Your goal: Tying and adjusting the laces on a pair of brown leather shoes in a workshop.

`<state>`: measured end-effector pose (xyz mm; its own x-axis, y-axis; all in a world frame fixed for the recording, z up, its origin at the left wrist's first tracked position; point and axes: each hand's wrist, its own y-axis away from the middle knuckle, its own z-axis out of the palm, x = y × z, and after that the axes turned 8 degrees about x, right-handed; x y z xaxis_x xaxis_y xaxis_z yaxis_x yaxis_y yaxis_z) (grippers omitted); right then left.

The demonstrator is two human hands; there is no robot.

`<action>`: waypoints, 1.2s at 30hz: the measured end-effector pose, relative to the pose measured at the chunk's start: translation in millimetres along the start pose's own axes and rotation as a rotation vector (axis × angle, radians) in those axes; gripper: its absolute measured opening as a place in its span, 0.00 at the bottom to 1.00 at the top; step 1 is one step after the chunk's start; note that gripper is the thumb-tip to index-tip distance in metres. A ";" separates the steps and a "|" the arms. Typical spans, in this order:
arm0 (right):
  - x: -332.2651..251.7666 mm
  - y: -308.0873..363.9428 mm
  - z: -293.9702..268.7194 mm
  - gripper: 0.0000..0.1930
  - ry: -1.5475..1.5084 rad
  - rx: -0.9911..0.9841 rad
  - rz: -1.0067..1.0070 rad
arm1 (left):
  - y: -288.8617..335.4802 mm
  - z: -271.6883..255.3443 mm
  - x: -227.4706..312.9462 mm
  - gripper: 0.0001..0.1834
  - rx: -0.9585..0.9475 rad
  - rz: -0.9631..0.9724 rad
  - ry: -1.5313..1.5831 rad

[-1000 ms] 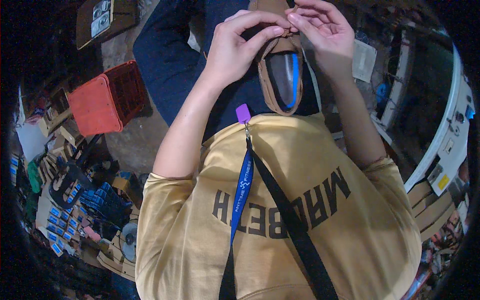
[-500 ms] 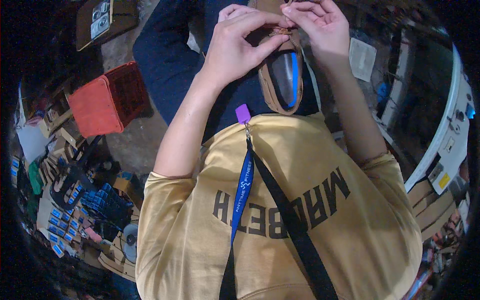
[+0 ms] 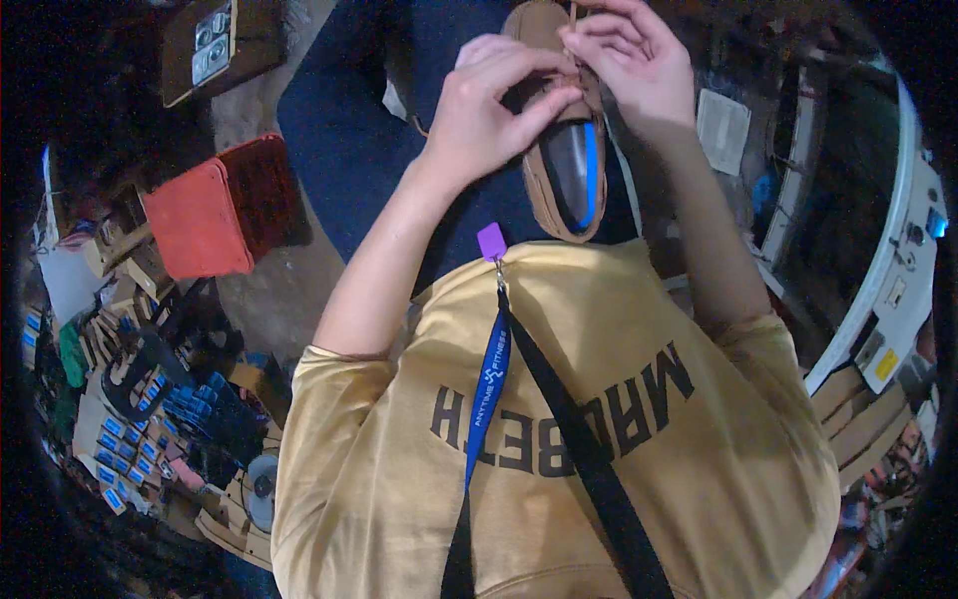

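We see a brown slip-on-style shoe [image 3: 574,112] on the person's lap, over dark trousers [image 3: 339,160], its rounded toe pointing away and its heel near the shirt hem. A stitched seam runs around its front; inside lie a dark insole [image 3: 569,185] and a bright blue strip [image 3: 591,175] along one side.

Our left hand [image 3: 489,110] curves over the shoe's front, thumb and forefinger bent toward each other at the lacing; we cannot tell whether they grip it. Our right hand [image 3: 634,70] pinches a thin brown lace [image 3: 573,12] between thumb and forefinger, the other fingers loosely curled.

Below hangs a purple tag [image 3: 492,242] on a blue-and-black strap [image 3: 489,374] bearing small pale lettering. Our yellow shirt [image 3: 399,509] carries large dark capitals, upside down to us. To the left stands a red box [image 3: 200,220]; to the right, a yellow label [image 3: 884,362] marks a white panel [image 3: 878,270].
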<state>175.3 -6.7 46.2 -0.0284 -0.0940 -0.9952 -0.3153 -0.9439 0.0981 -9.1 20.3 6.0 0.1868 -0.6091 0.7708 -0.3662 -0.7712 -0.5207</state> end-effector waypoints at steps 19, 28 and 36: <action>-7.3 4.3 -24.1 0.14 0.716 -0.215 -0.542 | -10.7 -49.9 -0.3 0.10 -0.185 -0.439 0.137; 6.3 -7.4 -28.2 0.06 0.546 -0.317 -0.435 | -3.3 -111.1 -36.4 0.11 -0.267 -0.705 0.298; 33.4 10.1 -18.7 0.04 0.279 -0.146 -0.140 | 17.0 -219.5 -85.6 0.12 0.268 -0.705 -0.091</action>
<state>188.9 -25.3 14.1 0.2719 -0.0246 -0.9620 -0.1586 -0.9871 -0.0196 -231.3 99.9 11.8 0.3736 0.0406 0.9267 0.0998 -0.9950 0.0034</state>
